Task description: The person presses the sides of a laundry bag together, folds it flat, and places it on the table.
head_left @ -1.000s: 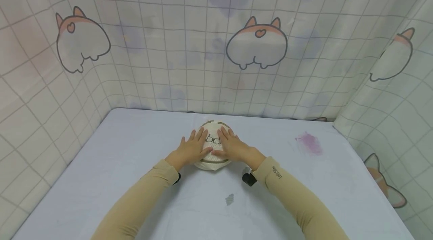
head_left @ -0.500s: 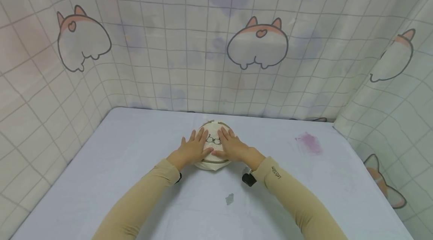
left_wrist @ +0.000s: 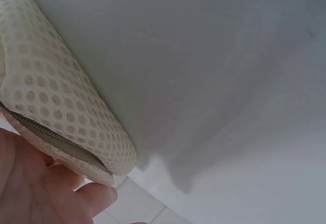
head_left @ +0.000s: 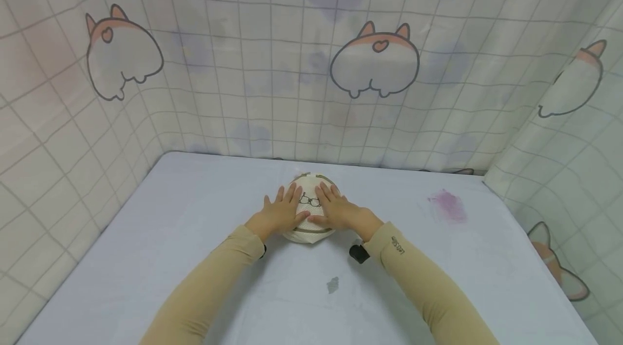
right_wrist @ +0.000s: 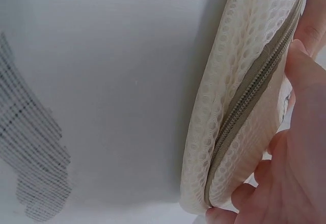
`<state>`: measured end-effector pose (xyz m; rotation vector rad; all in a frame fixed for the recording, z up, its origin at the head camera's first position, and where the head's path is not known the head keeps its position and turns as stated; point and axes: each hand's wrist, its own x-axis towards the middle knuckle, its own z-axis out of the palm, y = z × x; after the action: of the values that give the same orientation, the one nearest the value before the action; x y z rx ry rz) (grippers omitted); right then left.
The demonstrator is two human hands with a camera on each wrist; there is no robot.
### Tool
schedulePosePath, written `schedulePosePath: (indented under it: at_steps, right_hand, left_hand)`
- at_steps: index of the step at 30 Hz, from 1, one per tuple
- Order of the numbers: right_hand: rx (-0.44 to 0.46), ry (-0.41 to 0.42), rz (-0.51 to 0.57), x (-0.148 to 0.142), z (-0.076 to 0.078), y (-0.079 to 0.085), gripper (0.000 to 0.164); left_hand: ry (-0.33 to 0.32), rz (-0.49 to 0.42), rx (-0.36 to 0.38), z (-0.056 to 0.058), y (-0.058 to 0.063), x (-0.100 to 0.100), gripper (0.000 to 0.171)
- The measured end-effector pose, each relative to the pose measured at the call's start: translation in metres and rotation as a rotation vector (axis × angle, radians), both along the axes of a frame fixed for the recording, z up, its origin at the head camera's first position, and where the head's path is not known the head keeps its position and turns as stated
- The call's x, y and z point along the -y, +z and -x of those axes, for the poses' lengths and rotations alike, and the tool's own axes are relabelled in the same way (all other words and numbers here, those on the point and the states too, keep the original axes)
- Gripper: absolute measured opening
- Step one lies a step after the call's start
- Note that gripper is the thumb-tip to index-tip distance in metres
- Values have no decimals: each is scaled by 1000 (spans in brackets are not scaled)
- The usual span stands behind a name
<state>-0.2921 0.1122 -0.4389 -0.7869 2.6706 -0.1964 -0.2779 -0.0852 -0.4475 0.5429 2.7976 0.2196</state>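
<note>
A rounded, cream mesh laundry bag (head_left: 307, 236) with a glasses print lies near the back of the table. Flat on its left part rests my left hand (head_left: 281, 216), fingers extended. My right hand (head_left: 342, 214) lies over the right part in the same way, the two thumbs almost meeting in the middle. In the right wrist view, a brown zipper (right_wrist: 250, 94) runs along the bag's thick side, beside the right hand's fingers. The left wrist view shows the bag's mesh edge (left_wrist: 63, 99) on the table, the left hand (left_wrist: 35, 183) alongside it. What is inside the bag is hidden.
A white cloth covers the table (head_left: 204, 199), which has a pink stain (head_left: 448, 206) on the right and a grey patch (head_left: 333, 285) nearer the front. Grid-patterned curtains (head_left: 272, 91) close in the back and both sides. A black wrist device (head_left: 359, 253) hangs below the right sleeve.
The head view has shifted slightly. Both hands keep their places on the laundry bag, and the bag has not moved on the table.
</note>
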Motion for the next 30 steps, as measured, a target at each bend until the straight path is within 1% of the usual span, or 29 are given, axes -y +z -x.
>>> schedulePosePath:
  at_steps: [3,5,7,11,22,30]
  right_hand:
    - [7,2,-22,0,1,-1,90]
    - [16,3,-33,0,2,-1,90]
    - [24,1,-42,1,2,-1,90]
    - [23,-2,-63,3,2,0,90]
    - [58,-13,-101,5,4,2,90]
    - [91,-22,-112,8,6,8,89]
  left_hand:
    - [3,-4,3,-1,1,-1,77]
    - [3,9,19,0,0,-1,77]
    - [4,3,27,0,-1,-1,77]
    - [12,13,54,1,-1,-1,77]
    - [15,4,52,0,1,-2,78]
    - [16,10,69,3,0,-2,78]
